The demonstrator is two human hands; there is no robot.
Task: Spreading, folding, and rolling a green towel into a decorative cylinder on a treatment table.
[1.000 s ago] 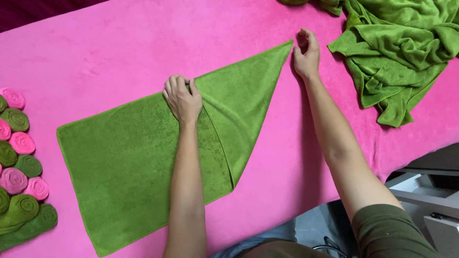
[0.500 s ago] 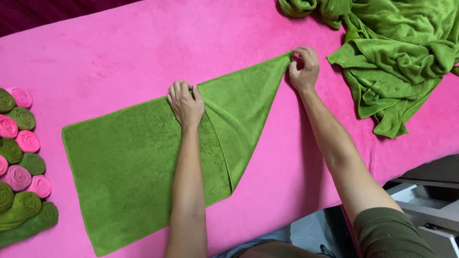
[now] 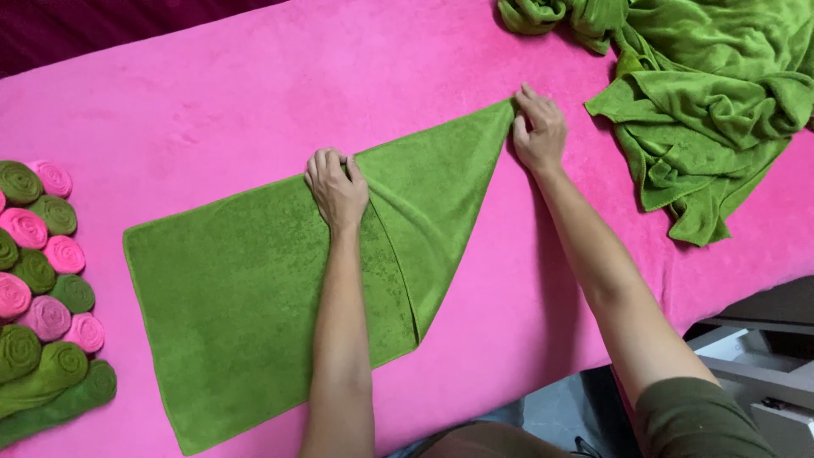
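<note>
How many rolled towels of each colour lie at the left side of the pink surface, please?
Pink rolls: 6
Green rolls: 8, counting one cut off by the frame edge
Total: 14

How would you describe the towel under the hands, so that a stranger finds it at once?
On the pink table cover, look in the middle, between the rolled towels at the left edge and the crumpled green pile at the far right. The flat green towel lies spread there. Only it has one end folded into a point, pinched by the right hand.
</note>
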